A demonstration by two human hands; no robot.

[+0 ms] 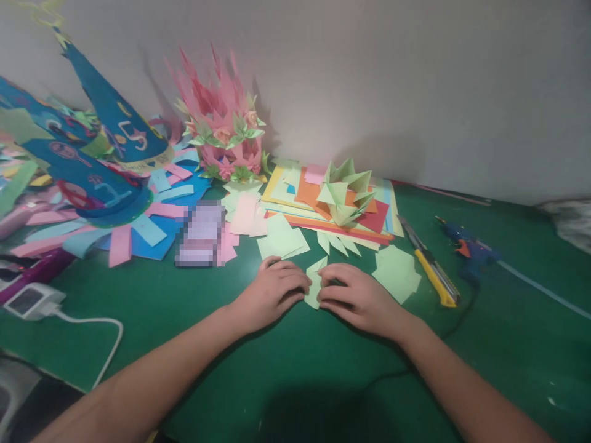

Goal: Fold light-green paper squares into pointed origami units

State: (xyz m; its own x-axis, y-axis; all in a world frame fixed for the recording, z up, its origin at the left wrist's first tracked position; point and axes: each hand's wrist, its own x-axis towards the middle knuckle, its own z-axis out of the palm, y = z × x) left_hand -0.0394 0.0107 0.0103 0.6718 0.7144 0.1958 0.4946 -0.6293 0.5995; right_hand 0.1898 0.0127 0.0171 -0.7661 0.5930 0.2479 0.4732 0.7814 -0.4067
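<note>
A small piece of light green paper [314, 288], partly folded to a point at its top, lies on the table between my hands. My left hand [278, 288] grips its left side, fingers bent together at the edge. On the opposite side my right hand [353, 294] pinches the right edge, fingertips pressed on the paper. Just beyond are several folded green leaf shapes [339, 244]. Loose light green sheets lie past my left hand [281, 239] and beside my right hand [398, 274]. A folded green paper crown shape [346, 194] sits on the paper stack.
Coloured paper stack [281, 197] lies at the back. To the right are a yellow utility knife [434, 277] and a blue glue gun [473, 249] with a cord. A pink paper crown [221, 123], blue cone hats [113, 114], a blurred-out phone [202, 234] and a white cable [117, 332] stand left.
</note>
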